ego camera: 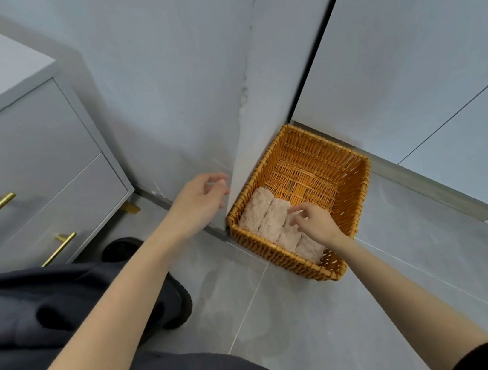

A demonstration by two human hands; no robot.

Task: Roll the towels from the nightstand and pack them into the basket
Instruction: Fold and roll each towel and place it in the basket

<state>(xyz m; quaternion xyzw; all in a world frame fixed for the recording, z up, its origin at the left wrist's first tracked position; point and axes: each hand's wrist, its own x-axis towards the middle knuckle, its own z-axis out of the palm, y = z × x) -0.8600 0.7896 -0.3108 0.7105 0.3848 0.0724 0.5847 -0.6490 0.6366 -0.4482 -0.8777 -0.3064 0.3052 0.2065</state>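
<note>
A grey nightstand (pixel 27 146) is seen at left. The left hand (pixel 198 200) is held empty, fingers loosely curled. Rolled towels (pixel 272 218) are packed in the basket (pixel 359 187); the right hand (pixel 317 221) rests fingertips on them, fingers narrowly spread.

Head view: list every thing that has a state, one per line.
Orange wicker basket: on the floor, part filled.
Beige rolled towels: side by side along the basket's near wall.
Grey nightstand drawers: closed.
Left hand: empty, fingers curled, beside the basket.
Right hand: on the towels; grip unclear.
</note>
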